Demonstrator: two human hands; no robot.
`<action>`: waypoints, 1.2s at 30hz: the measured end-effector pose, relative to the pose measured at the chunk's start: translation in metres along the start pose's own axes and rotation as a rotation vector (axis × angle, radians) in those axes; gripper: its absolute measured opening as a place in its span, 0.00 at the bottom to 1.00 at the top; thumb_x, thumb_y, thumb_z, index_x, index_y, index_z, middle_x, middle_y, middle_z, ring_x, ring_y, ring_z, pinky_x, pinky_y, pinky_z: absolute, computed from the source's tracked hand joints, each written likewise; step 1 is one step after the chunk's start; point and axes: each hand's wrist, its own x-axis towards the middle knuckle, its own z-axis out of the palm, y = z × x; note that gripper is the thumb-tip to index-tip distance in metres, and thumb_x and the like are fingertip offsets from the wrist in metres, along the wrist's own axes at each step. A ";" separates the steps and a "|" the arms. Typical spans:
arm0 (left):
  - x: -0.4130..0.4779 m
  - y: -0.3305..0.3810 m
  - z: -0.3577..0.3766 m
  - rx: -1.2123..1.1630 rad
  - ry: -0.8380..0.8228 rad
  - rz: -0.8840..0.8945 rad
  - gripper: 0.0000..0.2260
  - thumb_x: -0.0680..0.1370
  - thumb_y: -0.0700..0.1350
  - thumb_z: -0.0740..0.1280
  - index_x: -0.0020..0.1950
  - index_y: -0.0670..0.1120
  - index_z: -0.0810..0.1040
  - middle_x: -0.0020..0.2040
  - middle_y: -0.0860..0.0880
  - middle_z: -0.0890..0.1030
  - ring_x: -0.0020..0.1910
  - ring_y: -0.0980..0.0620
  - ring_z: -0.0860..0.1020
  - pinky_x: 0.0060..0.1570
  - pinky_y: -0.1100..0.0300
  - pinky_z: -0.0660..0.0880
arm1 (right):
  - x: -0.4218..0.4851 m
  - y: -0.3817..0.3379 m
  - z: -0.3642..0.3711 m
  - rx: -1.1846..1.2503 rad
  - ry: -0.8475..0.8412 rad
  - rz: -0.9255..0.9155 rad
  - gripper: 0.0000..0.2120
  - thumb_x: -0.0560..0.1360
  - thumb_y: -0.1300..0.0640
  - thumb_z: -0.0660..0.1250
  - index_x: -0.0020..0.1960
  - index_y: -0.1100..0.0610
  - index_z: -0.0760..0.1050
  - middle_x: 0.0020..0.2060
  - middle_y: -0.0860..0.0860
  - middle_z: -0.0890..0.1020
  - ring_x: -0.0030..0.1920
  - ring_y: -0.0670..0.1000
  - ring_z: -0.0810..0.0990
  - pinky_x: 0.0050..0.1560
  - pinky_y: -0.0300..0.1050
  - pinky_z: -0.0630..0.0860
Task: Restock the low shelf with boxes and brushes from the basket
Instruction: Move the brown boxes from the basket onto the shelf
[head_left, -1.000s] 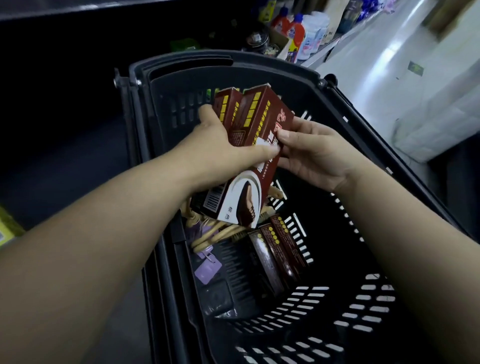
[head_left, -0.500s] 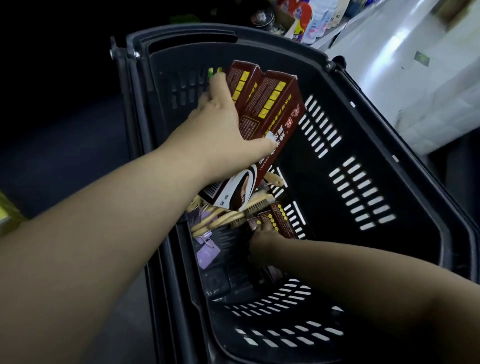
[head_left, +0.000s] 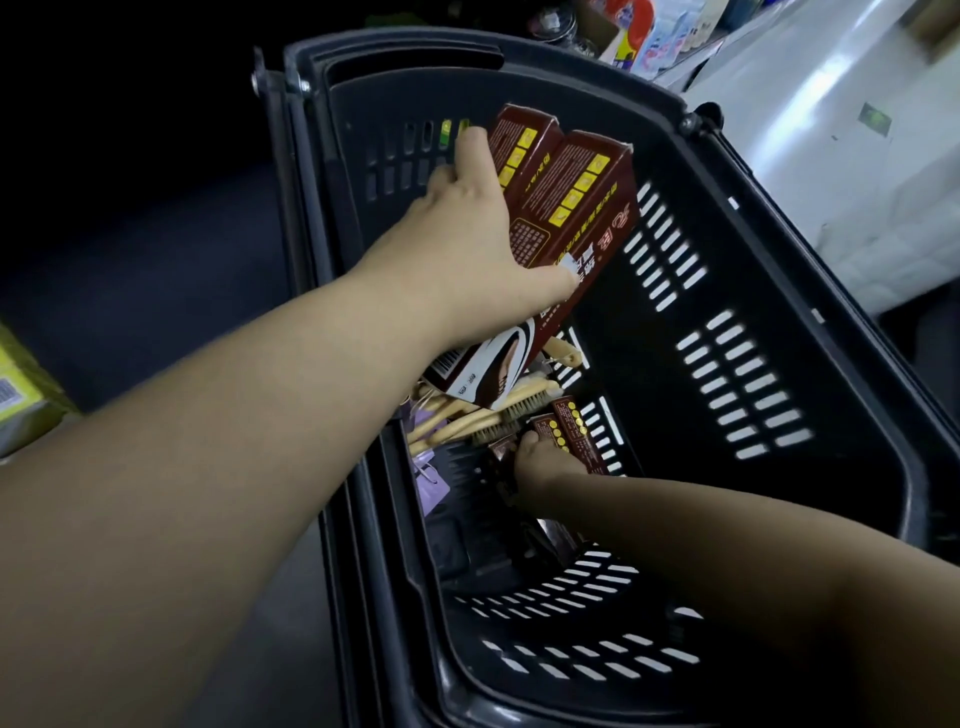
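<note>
Head view looks down into a black plastic basket (head_left: 779, 291) with slotted walls that fills the middle of the scene. At 12 o'clock inside it, the left hand (head_left: 467, 244) grasps a fanned stack of dark red boxes (head_left: 571, 208) with yellow squares printed along them. Its fingers (head_left: 475, 156) stretch along the far edge of the stack and the thumb presses across the printed front. The boxes are held tilted above the basket floor, top ends toward 12 o'clock.

Below their lower end, near the centre, wooden brushes (head_left: 467, 421) with pale handles lie in a heap on the basket floor. Purple tags (head_left: 434, 480) lie just beside them at 8 o'clock. The right hand (head_left: 540, 462) reaches down to the floor and touches loose dark red boxes (head_left: 574, 431) lying just beside the brushes, at 3 o'clock of them. Its fingers are hidden under the hand, so I cannot tell whether they curl round a box.

Beyond the basket at 1 o'clock stands a shelf of bottles (head_left: 654, 36) beside a pale floor (head_left: 831, 156). A yellow-green carton (head_left: 21, 384) sits at 9 o'clock.
</note>
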 end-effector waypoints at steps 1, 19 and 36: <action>0.000 0.000 0.000 0.001 0.005 0.006 0.41 0.69 0.61 0.70 0.72 0.48 0.52 0.67 0.48 0.68 0.62 0.49 0.71 0.52 0.55 0.69 | -0.002 -0.002 -0.006 -0.028 -0.063 -0.023 0.26 0.78 0.55 0.62 0.70 0.66 0.57 0.65 0.63 0.69 0.64 0.59 0.72 0.62 0.50 0.72; -0.019 0.003 -0.058 -0.841 -0.163 -0.326 0.33 0.61 0.56 0.76 0.63 0.47 0.72 0.49 0.45 0.84 0.43 0.47 0.84 0.42 0.53 0.80 | -0.180 0.018 -0.186 1.709 0.049 -0.078 0.15 0.77 0.52 0.59 0.42 0.62 0.76 0.27 0.56 0.82 0.23 0.53 0.80 0.24 0.41 0.76; -0.170 -0.075 -0.156 -0.885 0.254 -0.633 0.56 0.49 0.76 0.69 0.70 0.48 0.63 0.59 0.48 0.79 0.54 0.44 0.80 0.59 0.47 0.74 | -0.262 -0.187 -0.162 1.658 -0.210 -0.442 0.16 0.80 0.51 0.58 0.55 0.60 0.79 0.48 0.58 0.85 0.46 0.55 0.85 0.43 0.46 0.82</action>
